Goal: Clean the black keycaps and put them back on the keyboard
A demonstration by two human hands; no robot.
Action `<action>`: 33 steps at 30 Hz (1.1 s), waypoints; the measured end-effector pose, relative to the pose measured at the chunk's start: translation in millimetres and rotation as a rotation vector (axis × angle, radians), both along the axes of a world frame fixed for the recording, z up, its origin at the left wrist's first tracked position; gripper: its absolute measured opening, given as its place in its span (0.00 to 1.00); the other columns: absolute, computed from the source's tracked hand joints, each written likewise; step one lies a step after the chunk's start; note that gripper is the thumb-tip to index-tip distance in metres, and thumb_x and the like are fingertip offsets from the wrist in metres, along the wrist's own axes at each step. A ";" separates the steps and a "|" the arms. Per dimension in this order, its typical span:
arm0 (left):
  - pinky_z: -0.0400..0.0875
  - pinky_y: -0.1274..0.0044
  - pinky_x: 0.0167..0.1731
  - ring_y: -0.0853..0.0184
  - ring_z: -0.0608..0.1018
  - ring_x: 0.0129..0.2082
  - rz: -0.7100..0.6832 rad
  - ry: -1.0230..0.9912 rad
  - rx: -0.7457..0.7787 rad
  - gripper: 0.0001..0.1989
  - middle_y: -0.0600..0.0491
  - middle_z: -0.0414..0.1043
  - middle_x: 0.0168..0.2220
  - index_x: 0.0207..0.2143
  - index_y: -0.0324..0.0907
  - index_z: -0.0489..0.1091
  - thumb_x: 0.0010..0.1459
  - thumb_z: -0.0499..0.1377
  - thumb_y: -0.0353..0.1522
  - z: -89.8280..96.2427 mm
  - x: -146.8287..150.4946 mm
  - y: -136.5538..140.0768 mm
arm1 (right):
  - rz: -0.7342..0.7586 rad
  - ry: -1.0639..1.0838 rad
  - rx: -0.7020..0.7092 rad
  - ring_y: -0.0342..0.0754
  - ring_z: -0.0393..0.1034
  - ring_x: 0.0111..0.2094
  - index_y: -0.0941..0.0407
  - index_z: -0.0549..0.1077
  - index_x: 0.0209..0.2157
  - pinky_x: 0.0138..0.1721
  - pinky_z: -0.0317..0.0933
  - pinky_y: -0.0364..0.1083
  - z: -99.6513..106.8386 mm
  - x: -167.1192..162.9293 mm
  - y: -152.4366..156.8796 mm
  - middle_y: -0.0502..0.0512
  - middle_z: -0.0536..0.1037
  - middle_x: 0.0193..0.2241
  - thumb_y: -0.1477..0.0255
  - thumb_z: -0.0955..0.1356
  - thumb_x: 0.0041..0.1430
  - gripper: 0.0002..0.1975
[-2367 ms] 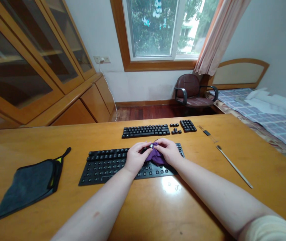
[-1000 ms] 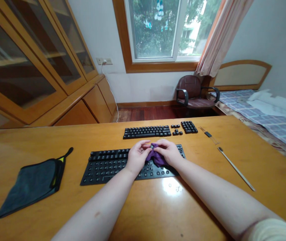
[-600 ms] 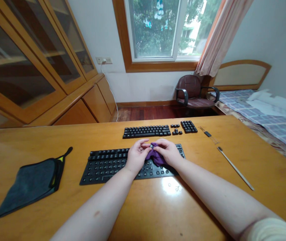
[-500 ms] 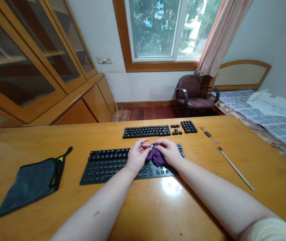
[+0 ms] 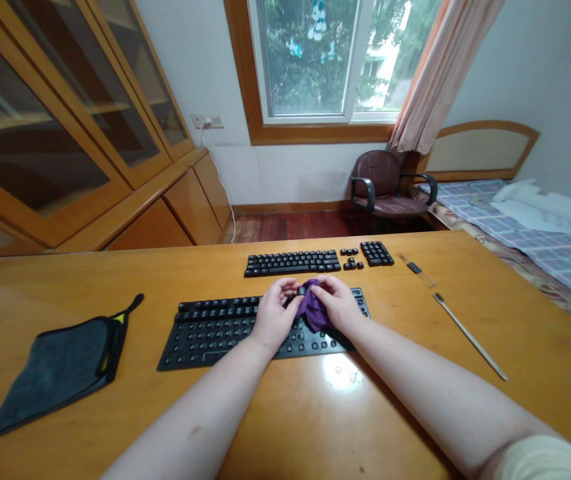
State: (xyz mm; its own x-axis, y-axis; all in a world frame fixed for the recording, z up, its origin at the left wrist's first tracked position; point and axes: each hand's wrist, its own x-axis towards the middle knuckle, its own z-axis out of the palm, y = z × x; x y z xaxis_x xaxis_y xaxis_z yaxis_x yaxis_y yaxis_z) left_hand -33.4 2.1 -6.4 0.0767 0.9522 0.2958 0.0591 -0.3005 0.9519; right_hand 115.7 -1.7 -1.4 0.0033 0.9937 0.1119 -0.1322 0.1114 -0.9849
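Note:
A small black keycap (image 5: 301,291) is pinched between the fingertips of my left hand (image 5: 276,312). Bunched in my right hand (image 5: 339,305) is a purple cloth (image 5: 314,313), its edge against the keycap. Both hands are closed and meet above the black keyboard (image 5: 200,340). Keycaps fill the keyboard's back rows on the left; bare switches show over the lower rows. My hands and the cloth hide part of its middle and right side. Behind it, loose keycaps (image 5: 293,263) lie in keyboard order, with a number-pad block (image 5: 377,253) at their right.
A grey folded cloth (image 5: 65,360) with black edging lies at the left. On the right are a wire keycap puller (image 5: 414,268) and a thin pale-handled brush (image 5: 470,337). Beyond the desk (image 5: 285,413) stand a brown armchair (image 5: 380,180) and a bed (image 5: 495,213).
The keycap has turned between my fingers: its lighter side showed before, and a dark face shows now. The view has shifted very slightly; the hands stay over the keyboard.

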 end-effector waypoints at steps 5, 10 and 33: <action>0.71 0.69 0.45 0.66 0.76 0.39 0.010 0.164 0.077 0.15 0.51 0.72 0.38 0.42 0.43 0.66 0.49 0.60 0.28 -2.8 -2.6 -1.9 | 0.046 -0.113 0.058 0.45 0.69 0.31 0.55 0.71 0.32 0.37 0.63 0.47 -2.0 -1.4 -3.4 0.51 0.75 0.30 0.66 0.71 0.47 0.11; 0.72 0.70 0.42 0.67 0.77 0.36 0.017 0.189 0.094 0.11 0.53 0.72 0.35 0.37 0.42 0.65 0.49 0.60 0.28 -0.8 -2.6 -3.5 | 0.009 -0.163 0.035 0.45 0.68 0.29 0.55 0.71 0.29 0.34 0.63 0.46 -3.4 -1.1 -2.0 0.50 0.74 0.26 0.66 0.71 0.46 0.09; 0.70 0.71 0.42 0.68 0.76 0.37 -0.008 0.084 0.033 0.08 0.52 0.72 0.34 0.29 0.42 0.60 0.49 0.60 0.29 1.4 -1.6 -2.7 | -0.075 0.004 -0.041 0.43 0.64 0.23 0.54 0.64 0.26 0.28 0.59 0.43 -2.3 -1.8 1.7 0.46 0.69 0.21 0.66 0.69 0.46 0.10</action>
State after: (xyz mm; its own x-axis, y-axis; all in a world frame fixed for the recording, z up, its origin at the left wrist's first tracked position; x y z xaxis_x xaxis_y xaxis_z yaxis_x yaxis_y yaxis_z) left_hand -35.0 -0.6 -5.0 0.1100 0.9414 0.3187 0.1362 -0.3319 0.9334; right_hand 113.9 0.0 -3.7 0.0784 0.9944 0.0706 -0.1287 0.0803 -0.9884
